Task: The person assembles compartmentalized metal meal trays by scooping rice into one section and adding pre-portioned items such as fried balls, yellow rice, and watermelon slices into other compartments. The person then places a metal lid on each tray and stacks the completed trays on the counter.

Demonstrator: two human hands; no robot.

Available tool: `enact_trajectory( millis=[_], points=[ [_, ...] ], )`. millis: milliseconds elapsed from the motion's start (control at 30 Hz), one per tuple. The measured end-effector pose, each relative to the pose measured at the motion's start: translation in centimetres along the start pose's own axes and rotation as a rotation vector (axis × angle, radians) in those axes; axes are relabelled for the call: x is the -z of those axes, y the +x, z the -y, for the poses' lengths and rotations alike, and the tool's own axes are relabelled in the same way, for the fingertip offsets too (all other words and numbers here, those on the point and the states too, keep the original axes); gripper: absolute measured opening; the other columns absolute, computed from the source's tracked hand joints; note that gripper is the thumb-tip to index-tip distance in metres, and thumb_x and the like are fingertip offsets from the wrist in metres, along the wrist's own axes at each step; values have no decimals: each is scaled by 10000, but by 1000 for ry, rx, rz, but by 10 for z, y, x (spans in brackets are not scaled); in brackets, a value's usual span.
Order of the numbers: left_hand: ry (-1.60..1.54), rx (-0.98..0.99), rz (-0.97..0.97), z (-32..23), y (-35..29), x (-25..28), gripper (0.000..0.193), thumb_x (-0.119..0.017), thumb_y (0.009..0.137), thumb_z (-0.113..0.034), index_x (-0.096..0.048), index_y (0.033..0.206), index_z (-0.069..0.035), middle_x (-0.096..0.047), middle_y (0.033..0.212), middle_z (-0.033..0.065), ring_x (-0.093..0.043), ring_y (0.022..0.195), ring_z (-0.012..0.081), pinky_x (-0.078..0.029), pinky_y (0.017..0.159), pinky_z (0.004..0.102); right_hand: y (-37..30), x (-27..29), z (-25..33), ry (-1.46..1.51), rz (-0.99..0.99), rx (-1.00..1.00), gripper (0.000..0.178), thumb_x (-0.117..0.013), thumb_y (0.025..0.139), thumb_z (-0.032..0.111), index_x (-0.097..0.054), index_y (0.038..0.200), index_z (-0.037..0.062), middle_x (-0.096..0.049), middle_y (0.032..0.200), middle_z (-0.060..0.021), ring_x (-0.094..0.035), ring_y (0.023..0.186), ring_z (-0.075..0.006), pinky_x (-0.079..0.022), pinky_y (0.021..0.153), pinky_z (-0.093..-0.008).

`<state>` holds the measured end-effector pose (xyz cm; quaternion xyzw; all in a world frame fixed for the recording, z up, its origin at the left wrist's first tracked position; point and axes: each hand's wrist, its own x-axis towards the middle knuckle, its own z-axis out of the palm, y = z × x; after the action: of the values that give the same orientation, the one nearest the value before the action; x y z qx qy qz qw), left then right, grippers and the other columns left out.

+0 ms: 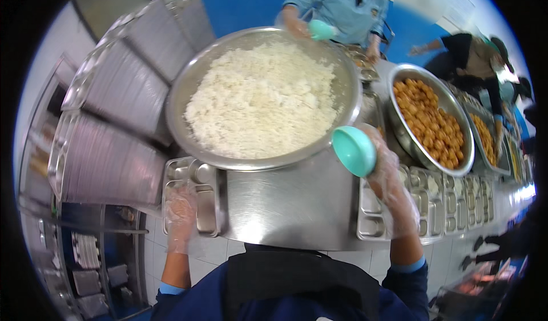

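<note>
A clear plastic glove covers each of my hands. My left hand (pixel 181 210) lies over the left part of a metal compartment tray (pixel 206 207), gripping it at the table's front left; its fingertips are blurred. The compartments I can see in this tray hold no food. Held in my right hand (pixel 391 181) is a turquoise bowl (pixel 355 151), tilted, just off the right rim of a large steel basin (pixel 177 130). White rice (pixel 262 101) fills much of that basin. Below my right forearm sits another metal compartment tray (pixel 371 227), partly hidden.
Tall stacks of metal trays (pixel 117 161) stand at the left. Right of the rice, a steel bowl (pixel 397 115) holds round brown food. Several trays (pixel 456 204) line the front right edge. Across the table, a co-worker's hand (pixel 295 27) holds another turquoise bowl (pixel 322 30).
</note>
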<state>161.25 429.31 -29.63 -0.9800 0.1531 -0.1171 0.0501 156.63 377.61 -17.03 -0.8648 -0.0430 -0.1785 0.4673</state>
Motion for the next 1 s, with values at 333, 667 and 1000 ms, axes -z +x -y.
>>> enact_trajectory(
  millis=[333, 667, 1000],
  points=[
    [-220, 426, 85, 132, -40, -71, 344, -550, 989, -383, -607, 1003, -43, -690, 896, 252, -694, 902, 438, -548, 778, 535, 223, -335, -44, -1338, 67, 1120, 566, -498, 961, 75, -395, 1505, -41, -686, 972, -124, -671, 833, -233, -558, 713, -322],
    [-396, 430, 96, 148, -19, -74, 173, -622, 884, -236, -573, 878, -70, -640, 717, 167, -657, 667, 356, -512, 618, 487, 229, -386, -9, -805, 943, 456, 453, -571, 965, 89, -422, 1389, 31, -605, 760, -40, -601, 679, -148, -502, 631, -261],
    [-1235, 931, 86, 132, -26, 9, 105, -583, 800, -154, -534, 854, -78, -484, 779, -11, -434, 733, 111, -410, 655, 283, 221, -284, 4, -554, 1307, -43, 224, -661, 956, 205, -609, 1096, 39, -579, 671, -34, -571, 590, -136, -463, 535, -277]
  ],
)
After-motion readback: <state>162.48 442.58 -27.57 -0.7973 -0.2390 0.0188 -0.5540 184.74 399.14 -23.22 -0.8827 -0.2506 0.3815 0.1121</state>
